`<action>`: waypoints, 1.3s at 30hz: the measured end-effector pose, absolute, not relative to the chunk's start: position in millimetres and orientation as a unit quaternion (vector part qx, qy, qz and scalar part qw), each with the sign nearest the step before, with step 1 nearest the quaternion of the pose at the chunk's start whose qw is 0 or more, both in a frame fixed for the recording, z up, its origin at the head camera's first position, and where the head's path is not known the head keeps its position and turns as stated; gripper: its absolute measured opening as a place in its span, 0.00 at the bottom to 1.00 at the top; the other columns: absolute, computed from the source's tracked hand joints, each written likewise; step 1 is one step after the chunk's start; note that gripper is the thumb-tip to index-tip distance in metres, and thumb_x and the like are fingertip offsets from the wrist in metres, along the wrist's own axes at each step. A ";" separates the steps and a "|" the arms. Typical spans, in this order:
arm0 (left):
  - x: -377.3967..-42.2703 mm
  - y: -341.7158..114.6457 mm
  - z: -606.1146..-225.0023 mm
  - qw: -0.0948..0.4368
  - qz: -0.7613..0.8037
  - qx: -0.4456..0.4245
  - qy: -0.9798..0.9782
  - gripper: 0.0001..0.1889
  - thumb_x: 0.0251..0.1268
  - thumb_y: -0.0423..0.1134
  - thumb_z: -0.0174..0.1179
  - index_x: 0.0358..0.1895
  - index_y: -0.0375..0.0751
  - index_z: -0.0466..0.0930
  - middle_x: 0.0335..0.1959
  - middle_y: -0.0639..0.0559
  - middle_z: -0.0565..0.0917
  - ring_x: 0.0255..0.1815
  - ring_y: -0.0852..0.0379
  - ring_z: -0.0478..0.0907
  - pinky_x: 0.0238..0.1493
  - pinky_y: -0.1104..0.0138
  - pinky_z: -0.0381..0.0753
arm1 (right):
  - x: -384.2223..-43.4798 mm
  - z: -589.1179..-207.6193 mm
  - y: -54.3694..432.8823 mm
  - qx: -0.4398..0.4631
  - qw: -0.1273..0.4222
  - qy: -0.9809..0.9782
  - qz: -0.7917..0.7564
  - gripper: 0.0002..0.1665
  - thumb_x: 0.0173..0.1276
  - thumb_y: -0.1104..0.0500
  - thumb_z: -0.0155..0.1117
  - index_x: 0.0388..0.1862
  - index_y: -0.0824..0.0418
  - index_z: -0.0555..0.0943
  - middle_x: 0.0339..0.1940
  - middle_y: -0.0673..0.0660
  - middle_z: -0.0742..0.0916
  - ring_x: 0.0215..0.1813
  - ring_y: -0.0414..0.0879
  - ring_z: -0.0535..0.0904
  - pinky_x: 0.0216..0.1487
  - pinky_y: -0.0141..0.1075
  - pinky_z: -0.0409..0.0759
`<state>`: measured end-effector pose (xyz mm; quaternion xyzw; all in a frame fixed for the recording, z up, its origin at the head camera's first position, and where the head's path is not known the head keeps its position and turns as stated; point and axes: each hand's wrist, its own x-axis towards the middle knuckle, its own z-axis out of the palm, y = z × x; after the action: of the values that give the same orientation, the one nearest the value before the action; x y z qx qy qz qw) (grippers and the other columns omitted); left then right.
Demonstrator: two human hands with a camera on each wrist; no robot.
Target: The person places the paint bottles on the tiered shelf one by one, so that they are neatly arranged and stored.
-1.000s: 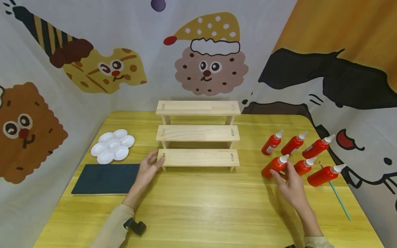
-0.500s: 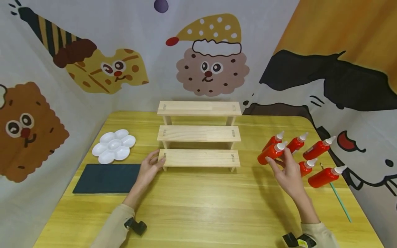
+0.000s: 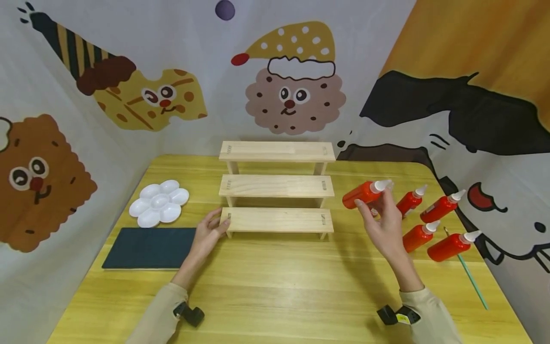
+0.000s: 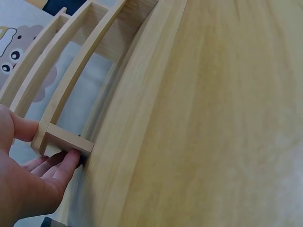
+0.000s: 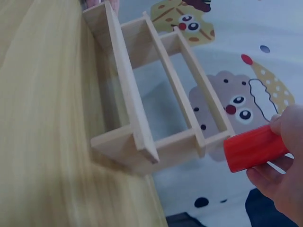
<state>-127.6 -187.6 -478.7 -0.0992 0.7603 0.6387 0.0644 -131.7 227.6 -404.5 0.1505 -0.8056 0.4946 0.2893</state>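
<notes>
A three-tier wooden shelf point(image 3: 277, 220) stands at the middle of the table. My left hand point(image 3: 208, 232) grips the left end of its lowest tier, thumb on top and fingers against the side panel, as the left wrist view shows. Off the table, to the right of the shelf, my right hand point(image 3: 384, 227) holds a red squeeze bottle point(image 3: 362, 194) with a white pointed nozzle, pinched between thumb and fingers. In the right wrist view the bottle's base point(image 5: 251, 149) points toward the shelf's right end.
Several more red squeeze bottles point(image 3: 449, 246) stand at the right, one partly hidden behind my right hand. A thin green brush point(image 3: 472, 282) lies beside them. On the left are a white flower-shaped palette point(image 3: 160, 202) and a dark rectangular board point(image 3: 148, 248). A printed curtain hangs behind.
My right hand has lifted the front-left red squeeze bottle from the group and carried it up and left toward the shelf. The left hand keeps its hold on the shelf.
</notes>
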 end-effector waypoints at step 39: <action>-126.4 -184.5 -482.2 0.045 0.649 -0.106 0.752 0.31 0.76 0.40 0.59 0.77 0.39 0.62 0.70 0.30 0.73 0.66 0.35 0.76 0.63 0.52 0.80 | -221.5 -349.6 94.6 0.259 0.240 -0.764 0.540 0.28 0.69 0.65 0.70 0.65 0.67 0.73 0.55 0.62 0.85 0.53 0.53 0.83 0.55 0.44 0.84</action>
<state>-126.4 -184.5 -482.2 -0.1056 0.7519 0.6493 0.0446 -221.5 94.6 -349.6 0.2590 -0.7638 0.5402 0.2403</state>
